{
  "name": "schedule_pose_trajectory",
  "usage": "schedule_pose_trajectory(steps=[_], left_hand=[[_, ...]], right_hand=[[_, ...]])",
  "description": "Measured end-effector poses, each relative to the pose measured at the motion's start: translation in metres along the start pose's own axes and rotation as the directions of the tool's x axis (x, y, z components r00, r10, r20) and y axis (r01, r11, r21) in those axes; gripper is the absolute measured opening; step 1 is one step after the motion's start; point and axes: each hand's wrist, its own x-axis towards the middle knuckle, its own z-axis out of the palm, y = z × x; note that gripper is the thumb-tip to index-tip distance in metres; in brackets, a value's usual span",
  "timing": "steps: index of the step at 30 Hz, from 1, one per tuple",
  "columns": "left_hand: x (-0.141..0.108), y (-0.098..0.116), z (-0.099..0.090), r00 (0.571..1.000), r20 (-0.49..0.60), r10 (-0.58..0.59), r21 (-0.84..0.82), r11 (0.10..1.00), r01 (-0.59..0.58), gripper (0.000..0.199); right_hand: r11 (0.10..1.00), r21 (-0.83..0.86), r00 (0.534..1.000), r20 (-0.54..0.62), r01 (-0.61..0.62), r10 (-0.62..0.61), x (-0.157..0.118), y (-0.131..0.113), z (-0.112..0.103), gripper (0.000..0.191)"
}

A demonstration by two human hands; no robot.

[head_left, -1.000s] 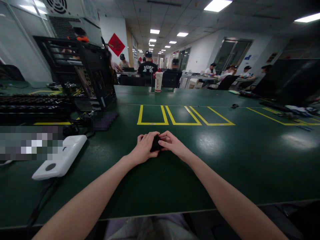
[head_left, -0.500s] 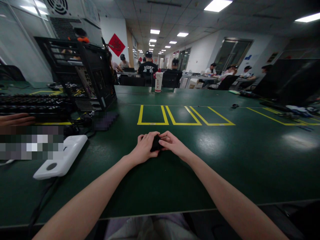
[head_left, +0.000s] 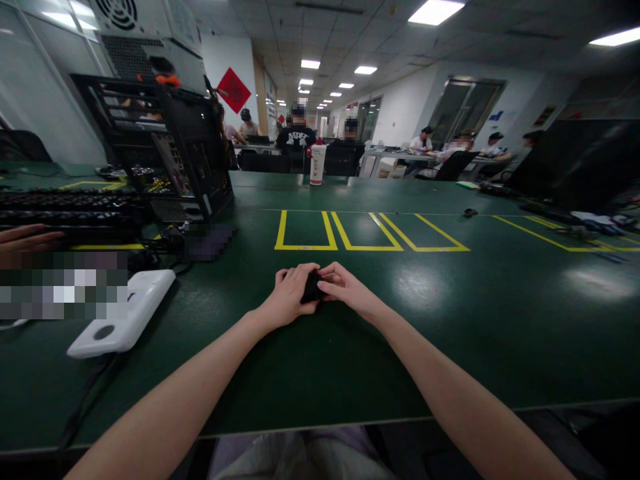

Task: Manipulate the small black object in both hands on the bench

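Observation:
A small black object (head_left: 311, 287) is between my two hands, low over the green table (head_left: 280, 387) near the middle of the view. My left hand (head_left: 291, 292) wraps round its left side, with the thumb below and the fingers over the top. From the right, my right hand (head_left: 341, 287) pinches the object's right edge with thumb and fingers. The fingers cover much of the object, so its full shape is hidden.
Yellow tape outlines (head_left: 305, 248) lie beyond my hands. A white cup (head_left: 317, 165) stands farther back. At left are a white device (head_left: 125, 317), a black computer case (head_left: 193, 153) and another person's hand (head_left: 30, 238). Several people sit in the background.

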Motion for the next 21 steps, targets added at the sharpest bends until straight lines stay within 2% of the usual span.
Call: schedule_pose_trajectory(steps=[6,12,17,21], left_hand=[[-0.0006,0.0062,-0.0077,0.999,0.034,0.006,-0.024,1.000,-0.005,0.059],[-0.0003,0.0052,-0.0064,0.999,0.035,-0.003,-0.018,1.000,0.004,0.057],[-0.0009,0.0046,-0.0060,1.000,0.023,0.005,-0.011,1.000,-0.005,0.060],[-0.0005,0.0039,-0.0050,1.000,0.029,0.006,-0.011,1.000,-0.006,0.059]], right_hand=[[0.998,-0.039,0.998,-0.037,-0.049,0.047,0.0036,0.0029,0.0002,0.027],[0.999,-0.009,0.998,0.057,0.034,-0.033,0.0005,0.0040,-0.0046,0.038],[1.000,-0.027,1.000,-0.011,-0.007,0.007,0.0007,0.0034,-0.0020,0.022],[0.998,-0.043,0.999,-0.032,-0.042,0.041,0.0022,0.0028,-0.0004,0.027]])
